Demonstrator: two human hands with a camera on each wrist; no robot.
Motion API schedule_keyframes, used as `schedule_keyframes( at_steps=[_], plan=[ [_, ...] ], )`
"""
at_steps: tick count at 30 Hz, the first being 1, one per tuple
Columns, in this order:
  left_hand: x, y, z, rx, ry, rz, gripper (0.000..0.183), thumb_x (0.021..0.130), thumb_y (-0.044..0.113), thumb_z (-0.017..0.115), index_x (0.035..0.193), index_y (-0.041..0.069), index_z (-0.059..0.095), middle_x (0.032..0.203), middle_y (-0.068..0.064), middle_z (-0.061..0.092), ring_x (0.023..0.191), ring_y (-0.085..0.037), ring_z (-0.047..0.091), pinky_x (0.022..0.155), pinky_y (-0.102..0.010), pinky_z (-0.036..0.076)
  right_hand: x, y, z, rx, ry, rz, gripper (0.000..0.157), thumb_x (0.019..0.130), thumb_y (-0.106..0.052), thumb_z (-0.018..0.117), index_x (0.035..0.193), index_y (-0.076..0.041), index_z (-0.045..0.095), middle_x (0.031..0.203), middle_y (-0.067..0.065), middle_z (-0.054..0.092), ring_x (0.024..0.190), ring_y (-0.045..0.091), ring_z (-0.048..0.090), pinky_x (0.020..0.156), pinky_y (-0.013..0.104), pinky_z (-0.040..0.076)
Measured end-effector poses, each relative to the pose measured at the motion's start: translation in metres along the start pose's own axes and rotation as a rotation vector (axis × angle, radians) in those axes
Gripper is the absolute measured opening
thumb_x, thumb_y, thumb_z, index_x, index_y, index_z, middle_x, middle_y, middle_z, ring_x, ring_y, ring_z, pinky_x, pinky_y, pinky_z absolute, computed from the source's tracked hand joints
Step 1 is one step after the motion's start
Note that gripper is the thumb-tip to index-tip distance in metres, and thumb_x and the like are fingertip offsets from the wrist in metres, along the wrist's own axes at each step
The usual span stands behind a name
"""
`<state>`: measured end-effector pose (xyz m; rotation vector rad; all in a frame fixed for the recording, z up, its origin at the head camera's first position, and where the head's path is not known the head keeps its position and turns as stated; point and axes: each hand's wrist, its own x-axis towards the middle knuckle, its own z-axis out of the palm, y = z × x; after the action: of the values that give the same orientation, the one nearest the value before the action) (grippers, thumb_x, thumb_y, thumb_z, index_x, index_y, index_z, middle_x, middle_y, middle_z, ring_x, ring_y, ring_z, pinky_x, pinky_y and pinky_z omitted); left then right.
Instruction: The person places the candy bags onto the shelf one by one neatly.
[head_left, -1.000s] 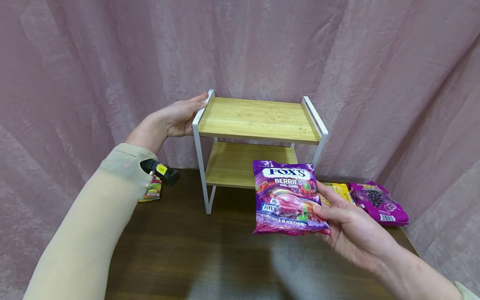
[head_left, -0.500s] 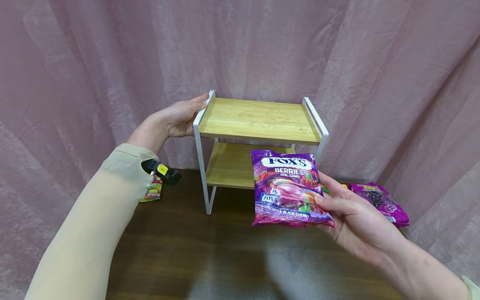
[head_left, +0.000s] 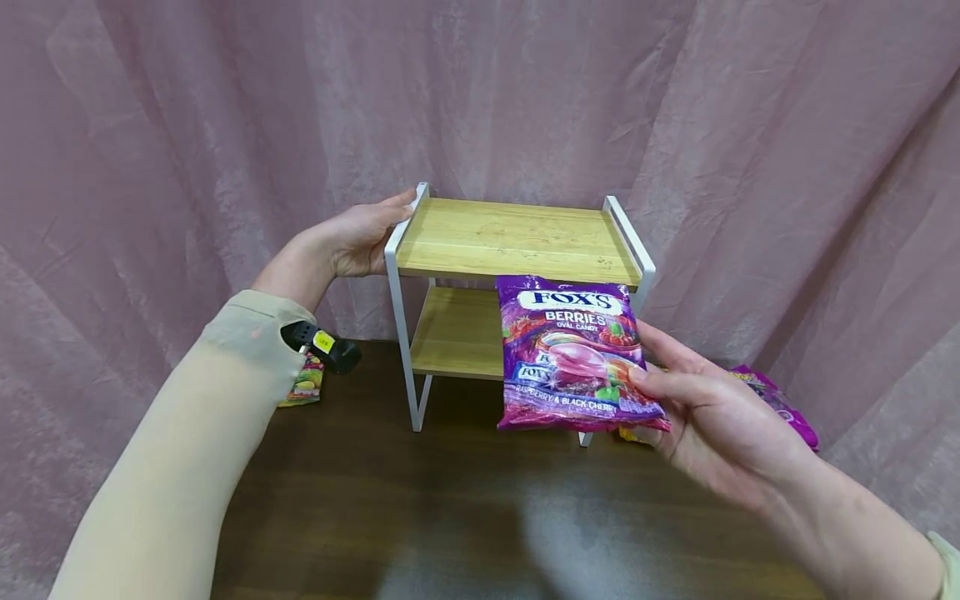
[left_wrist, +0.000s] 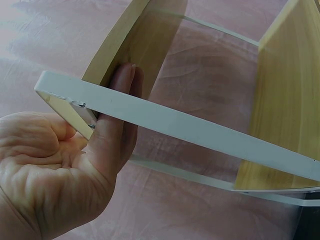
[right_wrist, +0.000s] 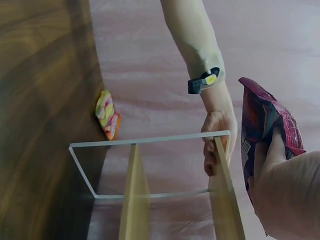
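Observation:
My left hand [head_left: 363, 237] grips the upper left side of a two-tier shelf [head_left: 525, 237] with pale wood boards and a white metal frame. In the left wrist view, fingers [left_wrist: 111, 131] pass behind the white bar and curl under the top board. My right hand [head_left: 712, 408] pinches a purple bag of candy [head_left: 573, 358] by its right edge, thumb on the printed front. Its label reads Fox's Berries. Held up in front of the shelf, the bag overlaps the right part of the lower board in the head view. The right wrist view shows this bag [right_wrist: 265, 125] from its side.
A colourful packet [head_left: 306, 382] lies on the dark wood table [head_left: 360, 508] left of the shelf. To the right are a purple packet [head_left: 783, 408] and a yellow one [head_left: 637, 435], mostly behind my right hand. Pink curtain [head_left: 525, 92] hangs behind.
My right hand has lifted the candy bag up, over the front of the shelf's lower tier, covering more of the packets at right. The left hand stays on the shelf.

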<state>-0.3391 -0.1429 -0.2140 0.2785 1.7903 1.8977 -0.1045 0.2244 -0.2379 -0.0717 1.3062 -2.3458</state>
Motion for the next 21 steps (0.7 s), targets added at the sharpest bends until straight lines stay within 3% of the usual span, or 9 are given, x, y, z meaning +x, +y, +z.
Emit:
schedule_keyframes(
  at_steps=[15,21],
  plan=[
    [0.000,0.000,-0.001,0.005,0.013,0.001,0.060,0.113,0.034,0.034,0.162,0.048,0.003,0.097,-0.010,0.066,0.070,-0.018,0.071,0.065,-0.032,0.064,0.003,-0.016,0.011,-0.001,-0.031,-0.044,0.067,0.109,-0.004,0.047,0.165,-0.029,0.020,0.161,0.013,0.035,0.132,0.028,0.055,0.105,0.037,0.049],
    [0.001,-0.001,-0.001,0.009,0.015,0.004,0.060,0.113,0.034,0.034,0.163,0.048,0.003,0.097,-0.010,0.066,0.071,-0.018,0.072,0.066,-0.033,0.064,0.004,-0.023,0.016,0.021,0.000,-0.038,0.068,0.108,-0.005,0.049,0.165,-0.031,0.020,0.163,0.013,0.029,0.133,0.029,0.055,0.106,0.037,0.048]
  ],
)
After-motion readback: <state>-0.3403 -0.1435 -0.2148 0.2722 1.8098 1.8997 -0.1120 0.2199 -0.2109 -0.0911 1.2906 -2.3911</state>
